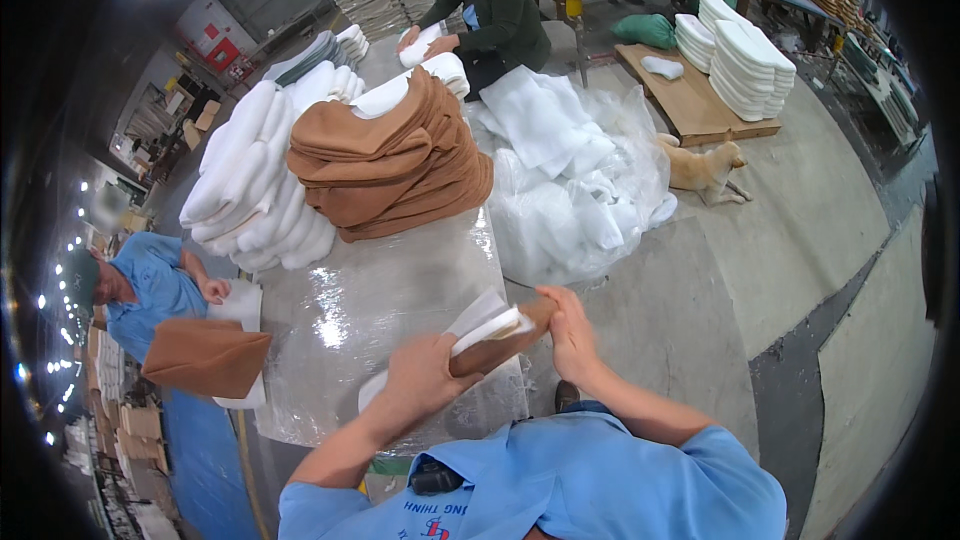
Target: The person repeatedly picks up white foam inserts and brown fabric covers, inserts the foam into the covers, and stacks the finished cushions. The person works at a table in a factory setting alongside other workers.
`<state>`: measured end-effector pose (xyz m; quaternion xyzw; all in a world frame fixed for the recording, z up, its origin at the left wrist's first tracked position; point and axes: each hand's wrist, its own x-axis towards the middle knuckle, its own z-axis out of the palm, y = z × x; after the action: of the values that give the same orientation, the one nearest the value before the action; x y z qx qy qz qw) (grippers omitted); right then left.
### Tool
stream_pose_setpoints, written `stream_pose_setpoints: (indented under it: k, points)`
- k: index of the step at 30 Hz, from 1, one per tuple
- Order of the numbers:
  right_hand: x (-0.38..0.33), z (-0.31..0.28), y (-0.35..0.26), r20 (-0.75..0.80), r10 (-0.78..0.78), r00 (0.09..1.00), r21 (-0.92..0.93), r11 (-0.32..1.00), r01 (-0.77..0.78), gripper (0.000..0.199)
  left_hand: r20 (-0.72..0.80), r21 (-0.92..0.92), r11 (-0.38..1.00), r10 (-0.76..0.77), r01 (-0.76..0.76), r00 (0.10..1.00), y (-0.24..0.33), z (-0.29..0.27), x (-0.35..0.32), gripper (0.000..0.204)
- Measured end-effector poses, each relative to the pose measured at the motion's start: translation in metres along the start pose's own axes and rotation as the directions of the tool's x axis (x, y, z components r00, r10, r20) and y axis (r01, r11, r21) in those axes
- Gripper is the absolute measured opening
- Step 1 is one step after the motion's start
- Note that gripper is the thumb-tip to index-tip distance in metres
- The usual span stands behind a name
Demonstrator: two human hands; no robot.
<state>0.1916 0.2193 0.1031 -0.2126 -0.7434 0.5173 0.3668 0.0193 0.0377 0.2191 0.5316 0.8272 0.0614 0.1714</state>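
Both hands clamp a brown cover (500,345) with its white foam insert (480,318) just above the near tabletop (370,300): left hand (425,375) grip pinching the near end, right hand (570,335) pressed on the far end, steadying it.

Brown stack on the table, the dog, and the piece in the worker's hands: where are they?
Brown stack (395,165), head view, middle of its side.
Dog (703,170), head view, on its back.
Brown and white piece (497,340), head view, brown cover between both hands.
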Motion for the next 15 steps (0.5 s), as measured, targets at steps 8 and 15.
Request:
stream_pose_setpoints:
  k: [8, 15]
  points:
    - [0.017, 0.077, 0.065, 0.025, 0.296, 0.955, 0.136, 0.945, -0.297, 0.053, 0.034, -0.108, 0.928, -0.356, 0.358, 0.934, 0.011, 0.069, -0.001, 0.066]
    - [0.018, 0.058, 0.058, 0.146, 0.454, 0.879, 0.403, 0.784, -0.472, 0.044, -0.372, -0.253, 0.967, -0.120, 0.024, 0.920, -0.002, 0.090, 0.001, 0.071]
